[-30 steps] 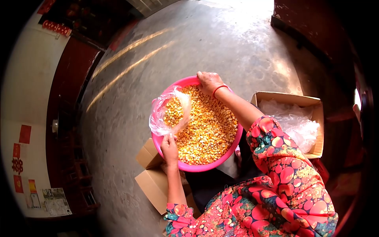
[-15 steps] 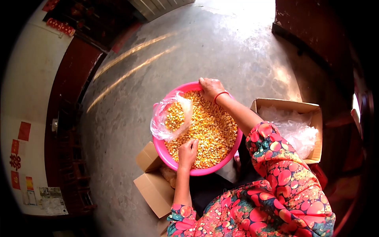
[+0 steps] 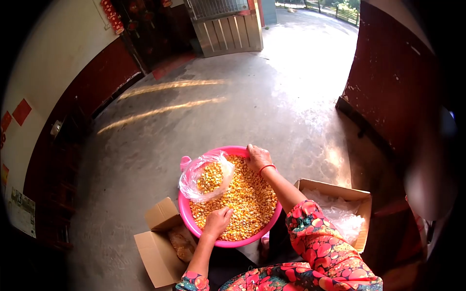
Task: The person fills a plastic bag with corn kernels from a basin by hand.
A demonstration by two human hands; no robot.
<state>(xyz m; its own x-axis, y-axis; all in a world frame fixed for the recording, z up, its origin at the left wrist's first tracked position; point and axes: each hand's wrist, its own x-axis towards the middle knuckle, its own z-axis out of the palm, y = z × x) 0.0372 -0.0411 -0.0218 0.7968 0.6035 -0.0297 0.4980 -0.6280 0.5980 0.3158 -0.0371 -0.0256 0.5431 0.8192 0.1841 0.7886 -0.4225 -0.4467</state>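
Observation:
A pink basin (image 3: 186, 213) full of yellow corn kernels (image 3: 255, 201) rests over my lap. My right hand (image 3: 258, 157) is closed on its far right rim. Inside the basin, at the left, lies an open clear plastic bag (image 3: 194, 190) with kernels in it, its left side reaching over the rim. My left hand (image 3: 217, 222) is closed just below the bag, over the kernels near the basin's front; what its fingers hold, if anything, is hidden.
An open cardboard box (image 3: 160, 259) with a filled bag inside stands at the lower left. Another box (image 3: 366, 213) at the right holds clear plastic bags (image 3: 342, 218). Concrete floor (image 3: 160, 160) stretches toward a metal gate (image 3: 228, 34) and a bright doorway.
My left hand has left the bag's lower edge and moved right over the kernels. My right hand stays on the rim. The head view has tilted up, so the basin appears lower.

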